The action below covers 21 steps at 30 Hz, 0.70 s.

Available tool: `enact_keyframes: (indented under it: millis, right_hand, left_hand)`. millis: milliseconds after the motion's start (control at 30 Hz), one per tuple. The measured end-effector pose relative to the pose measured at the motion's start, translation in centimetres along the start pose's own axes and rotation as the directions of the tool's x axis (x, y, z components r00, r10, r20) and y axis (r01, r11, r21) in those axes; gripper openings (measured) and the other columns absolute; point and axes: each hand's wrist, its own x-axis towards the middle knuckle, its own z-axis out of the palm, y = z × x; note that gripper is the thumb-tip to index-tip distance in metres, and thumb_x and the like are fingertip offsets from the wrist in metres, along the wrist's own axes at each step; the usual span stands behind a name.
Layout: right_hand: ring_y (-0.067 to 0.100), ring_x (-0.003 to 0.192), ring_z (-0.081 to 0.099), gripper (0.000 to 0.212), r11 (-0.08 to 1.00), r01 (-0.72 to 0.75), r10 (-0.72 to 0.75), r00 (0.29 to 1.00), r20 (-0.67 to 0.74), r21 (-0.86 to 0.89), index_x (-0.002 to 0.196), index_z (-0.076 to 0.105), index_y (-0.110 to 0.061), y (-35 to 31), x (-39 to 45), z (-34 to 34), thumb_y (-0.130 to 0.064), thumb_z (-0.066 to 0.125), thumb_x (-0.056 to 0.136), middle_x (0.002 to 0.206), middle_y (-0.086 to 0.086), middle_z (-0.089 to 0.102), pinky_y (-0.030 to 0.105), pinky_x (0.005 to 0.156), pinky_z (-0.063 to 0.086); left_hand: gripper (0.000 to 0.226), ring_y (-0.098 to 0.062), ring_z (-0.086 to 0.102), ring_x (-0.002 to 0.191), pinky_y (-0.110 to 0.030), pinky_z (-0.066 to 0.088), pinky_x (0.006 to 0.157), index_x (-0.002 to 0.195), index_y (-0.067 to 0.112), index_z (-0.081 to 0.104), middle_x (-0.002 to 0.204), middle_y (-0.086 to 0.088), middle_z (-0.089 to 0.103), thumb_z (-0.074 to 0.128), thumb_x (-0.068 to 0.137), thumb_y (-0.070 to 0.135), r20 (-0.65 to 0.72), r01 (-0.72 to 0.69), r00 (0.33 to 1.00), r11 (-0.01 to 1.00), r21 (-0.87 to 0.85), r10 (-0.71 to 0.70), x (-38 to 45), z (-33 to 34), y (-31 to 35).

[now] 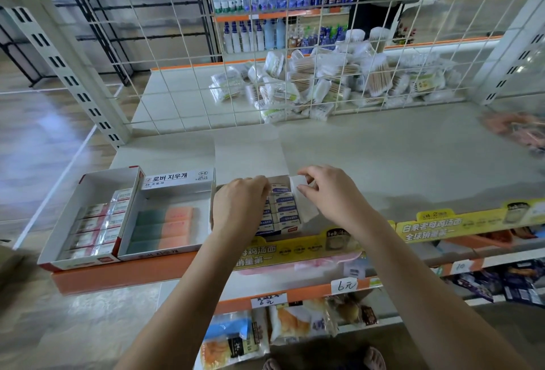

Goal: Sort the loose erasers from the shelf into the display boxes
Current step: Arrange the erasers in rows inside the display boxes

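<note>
Three display boxes stand side by side at the shelf's front left. The left box (88, 181) holds red-and-white wrapped erasers (97, 223). The middle box (177, 192) has a Korean label and holds green-and-orange erasers (165, 229). The right white box (250, 157) is filled with blue-and-white erasers (284, 210). My left hand (239, 207) lies over that box's left side with curled fingers on the top eraser row. My right hand (330, 189) pinches the box's white side flap (298, 184).
The beige shelf top (398, 157) stretches right and back to a wire grid panel (265, 74), with cotton-swab packs (324, 80) piled behind it. Blurred orange packets (516, 130) lie at the far right. Snack shelves with price tags (343, 284) sit below. A person stands behind.
</note>
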Motion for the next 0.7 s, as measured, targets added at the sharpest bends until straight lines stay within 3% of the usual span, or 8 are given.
enact_keyframes:
  millis: [133,400,567,700]
  right_hand:
    - [0.018,0.099,0.057,0.038,1.0,0.007,-0.007,1.0,-0.006,-0.004,0.129,0.054,-0.014,0.1,0.0,0.2,-0.025,0.055,0.093,0.114,0.005,0.061,0.025,0.087,0.044]
    - [0.018,0.1,0.058,0.037,0.999,0.034,-0.034,0.999,-0.012,-0.01,0.128,0.055,-0.013,0.4,0.1,0.4,-0.025,0.055,0.093,0.115,0.005,0.062,0.027,0.087,0.045]
    - [0.016,0.103,0.058,0.038,0.998,0.056,-0.056,0.998,0.017,0.003,0.129,0.054,-0.012,0.8,0.2,-0.9,-0.024,0.055,0.093,0.117,0.004,0.062,0.021,0.086,0.041]
    - [0.014,0.103,0.056,0.038,0.998,0.051,-0.051,0.999,-0.014,-0.026,0.128,0.053,-0.013,2.5,0.4,-3.6,-0.023,0.056,0.092,0.12,0.004,0.058,0.017,0.081,0.037]
  left_hand:
    - [0.026,-0.016,0.05,0.077,-0.026,0.033,0.063,0.104,0.023,0.064,0.1,0.003,0.067,0.04,0.098,0.027,0.025,-0.016,1.0,1.0,0.005,0.016,0.3,0.1,0.2]
    - [0.026,-0.024,0.059,0.088,-0.026,0.037,0.065,0.105,0.03,0.068,0.102,-0.003,0.063,0.044,0.095,0.026,0.117,-0.013,0.993,1.0,-0.028,0.016,0.6,-0.1,-0.1]
    - [0.022,-0.023,0.061,0.088,-0.03,0.047,0.068,0.099,0.027,0.068,0.098,0.0,0.068,0.046,0.093,0.027,0.124,-0.08,0.989,0.997,0.017,0.078,1.5,-1.2,0.3]
    - [0.024,-0.02,0.059,0.101,-0.032,0.047,0.078,0.112,0.029,0.061,0.112,0.005,0.065,0.046,0.095,0.034,0.106,-0.202,0.974,0.979,-0.001,0.201,3.2,-2.7,2.9]
